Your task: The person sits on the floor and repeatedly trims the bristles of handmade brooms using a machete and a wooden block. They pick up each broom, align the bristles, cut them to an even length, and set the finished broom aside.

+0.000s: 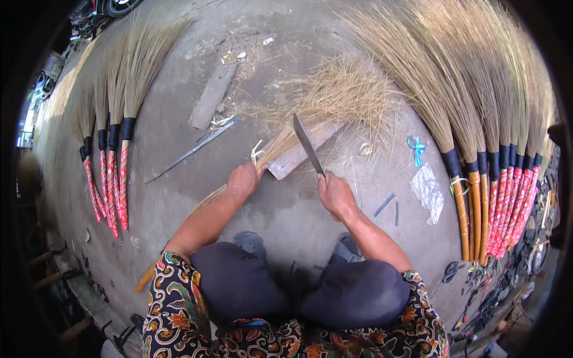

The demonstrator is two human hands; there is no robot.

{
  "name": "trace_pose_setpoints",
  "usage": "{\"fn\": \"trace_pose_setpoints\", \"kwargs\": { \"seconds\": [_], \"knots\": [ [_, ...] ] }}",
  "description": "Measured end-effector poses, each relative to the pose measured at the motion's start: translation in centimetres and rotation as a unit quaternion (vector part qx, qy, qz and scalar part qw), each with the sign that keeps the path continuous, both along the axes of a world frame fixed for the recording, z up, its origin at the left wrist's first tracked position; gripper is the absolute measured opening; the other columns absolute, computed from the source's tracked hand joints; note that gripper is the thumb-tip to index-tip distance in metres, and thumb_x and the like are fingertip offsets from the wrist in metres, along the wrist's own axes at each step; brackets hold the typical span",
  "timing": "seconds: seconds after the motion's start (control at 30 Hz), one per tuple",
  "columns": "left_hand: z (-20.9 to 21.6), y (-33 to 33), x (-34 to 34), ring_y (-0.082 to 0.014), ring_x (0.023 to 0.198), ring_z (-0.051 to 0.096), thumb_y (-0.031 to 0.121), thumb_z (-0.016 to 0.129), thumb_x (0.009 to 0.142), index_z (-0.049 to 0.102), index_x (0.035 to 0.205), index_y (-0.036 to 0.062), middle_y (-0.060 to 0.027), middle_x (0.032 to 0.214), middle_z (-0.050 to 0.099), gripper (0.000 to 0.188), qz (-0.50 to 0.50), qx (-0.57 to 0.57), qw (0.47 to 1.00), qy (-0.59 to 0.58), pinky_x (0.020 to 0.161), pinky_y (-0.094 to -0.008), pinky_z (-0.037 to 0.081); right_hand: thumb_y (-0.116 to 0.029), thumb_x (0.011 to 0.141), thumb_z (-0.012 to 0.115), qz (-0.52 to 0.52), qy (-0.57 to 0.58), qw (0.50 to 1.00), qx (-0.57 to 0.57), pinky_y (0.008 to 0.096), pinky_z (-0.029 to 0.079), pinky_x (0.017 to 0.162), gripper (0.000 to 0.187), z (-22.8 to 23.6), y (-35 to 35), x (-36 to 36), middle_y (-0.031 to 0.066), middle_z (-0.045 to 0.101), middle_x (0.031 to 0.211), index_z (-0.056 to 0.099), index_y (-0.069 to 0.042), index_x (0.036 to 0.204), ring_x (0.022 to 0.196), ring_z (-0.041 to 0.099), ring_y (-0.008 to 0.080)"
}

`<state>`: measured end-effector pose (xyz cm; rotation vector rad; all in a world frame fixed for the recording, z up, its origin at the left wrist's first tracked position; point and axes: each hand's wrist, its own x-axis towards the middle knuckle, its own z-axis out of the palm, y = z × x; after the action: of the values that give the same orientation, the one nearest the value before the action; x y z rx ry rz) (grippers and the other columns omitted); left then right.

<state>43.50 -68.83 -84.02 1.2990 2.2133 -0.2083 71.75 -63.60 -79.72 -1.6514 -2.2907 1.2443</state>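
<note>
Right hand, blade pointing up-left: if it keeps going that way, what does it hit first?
Likely the grass bundle that the left hand holds across the wood block. The right hand grips a knife whose tip sits over that bundle. Height above it is unclear.

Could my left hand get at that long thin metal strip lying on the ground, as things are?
Probably not right now: the left hand is gripping the broom bundle on the wooden block. The metal strip lies nearby, with nothing between.
</note>
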Motion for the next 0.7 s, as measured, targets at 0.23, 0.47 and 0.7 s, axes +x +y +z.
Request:
{"fn": "trace_pose_setpoints", "kwargs": {
  "seconds": [0.23,0.47,0.7],
  "knots": [
    [-0.3,-0.3,0.1,-0.0499,0.103,0.071,0.064,0.045,0.106,0.072,0.110,-0.0048,-0.0327,0.103,0.073,0.074,0.005,0.012,1.000,-0.014,0.089,-0.0553,0.057,-0.025,0.109,0.048,-0.018,0.000,1.000,0.012,0.0603,0.053,0.075,0.031,0.1,-0.8,-0.2,0.0335,0.067,0.084,0.058,0.004,0.102,0.083,0.067,0.0538],
    [0.2,0.0,0.1,-0.0497,0.107,0.070,0.063,0.045,0.106,0.072,0.113,-0.0044,-0.0328,0.106,0.073,0.073,0.010,-0.008,1.000,-0.022,0.091,-0.0560,0.056,-0.026,0.109,0.049,-0.015,0.015,0.999,0.024,0.0607,0.053,0.073,0.033,-0.5,-0.9,0.2,0.0346,0.067,0.082,0.058,0.005,0.102,0.080,0.067,0.0550],
    [-0.3,0.2,-0.1,-0.0507,0.108,0.068,0.063,0.046,0.106,0.070,0.115,-0.0064,-0.0339,0.109,0.071,0.074,0.019,-0.019,0.999,-0.037,0.094,-0.0571,0.054,-0.027,0.108,0.051,-0.033,0.025,0.999,0.022,0.0621,0.052,0.076,0.033,-2.4,-2.3,0.9,0.0342,0.067,0.083,0.058,0.005,0.103,0.081,0.066,0.0559]
  ]
}}
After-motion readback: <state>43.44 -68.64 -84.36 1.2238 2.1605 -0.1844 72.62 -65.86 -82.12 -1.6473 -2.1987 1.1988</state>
